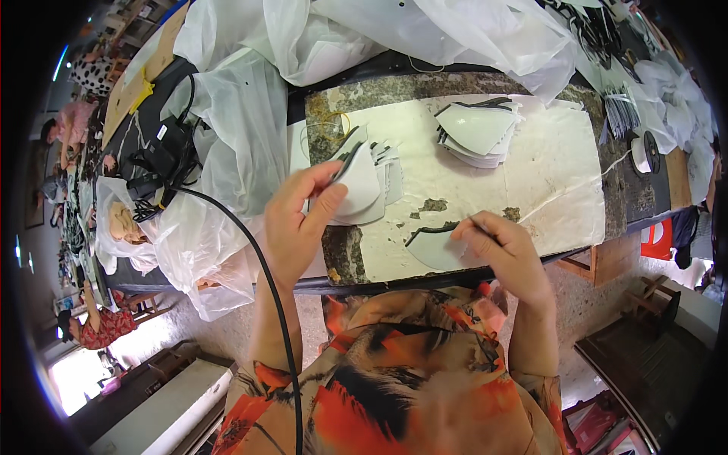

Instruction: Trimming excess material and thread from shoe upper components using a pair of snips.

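My left hand (297, 212) pinches a curved white piece with a black edge (359, 188) between thumb and fingers. It is over a loose pile of similar white pieces (393, 178) at the left of the paper. Close to the table's front edge lies another white piece with a dark curved edge (434, 247). My right hand (509, 254) has its thumb and fingertips closed on that piece's right end. A slim dark thing shows by the fingers, and I cannot tell whether it is part of the edging. Farther back sits a neat stack of the same pieces (478, 135).
Worn white paper (553, 171) covers the work surface. Translucent plastic sheeting (239, 114) heaps up at left and back. A black cable (246, 231) runs past my left arm. At right are a spool (644, 154) and bundled dark strips (620, 112). Other people sit far left.
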A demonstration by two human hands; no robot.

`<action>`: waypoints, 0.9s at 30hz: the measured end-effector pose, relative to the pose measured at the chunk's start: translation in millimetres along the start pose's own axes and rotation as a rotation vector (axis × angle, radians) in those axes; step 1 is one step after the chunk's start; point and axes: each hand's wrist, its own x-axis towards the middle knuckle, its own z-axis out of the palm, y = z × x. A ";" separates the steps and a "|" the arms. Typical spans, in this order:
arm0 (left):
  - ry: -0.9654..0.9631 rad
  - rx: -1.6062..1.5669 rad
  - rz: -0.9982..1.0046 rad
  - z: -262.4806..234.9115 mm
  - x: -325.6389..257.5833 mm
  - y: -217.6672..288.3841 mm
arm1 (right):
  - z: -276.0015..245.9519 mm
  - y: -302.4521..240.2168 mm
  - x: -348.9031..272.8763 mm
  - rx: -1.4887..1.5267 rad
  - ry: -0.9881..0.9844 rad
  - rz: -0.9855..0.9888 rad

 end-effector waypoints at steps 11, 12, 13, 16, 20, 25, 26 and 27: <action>-0.574 -0.604 -0.373 45.9 -27.0 45.6 | 15.5 5.4 -11.4 -0.543 -0.322 -0.548; -0.656 -0.782 -0.583 48.3 -28.5 47.1 | 15.4 6.3 -13.7 -0.539 -0.326 -0.550; -0.664 -0.785 -0.586 52.0 -30.1 42.8 | 15.4 7.6 -15.2 -0.539 -0.322 -0.542; -0.582 -0.777 -0.597 62.3 -35.8 30.9 | 15.0 13.1 -18.4 -0.509 -0.292 -0.541; -0.527 -0.864 -0.637 62.0 -41.4 34.2 | 16.8 4.3 -26.1 -0.261 -0.170 -0.244; -0.503 -0.629 -0.456 63.7 -49.6 37.1 | 13.5 20.7 -27.3 -0.072 -0.045 -0.040; -0.486 -0.467 -0.321 65.0 -50.9 36.1 | 13.3 25.6 -26.9 -0.074 -0.043 -0.035; -0.489 -0.470 -0.322 67.6 -51.2 33.1 | 13.6 29.8 -25.6 -0.020 0.028 -0.012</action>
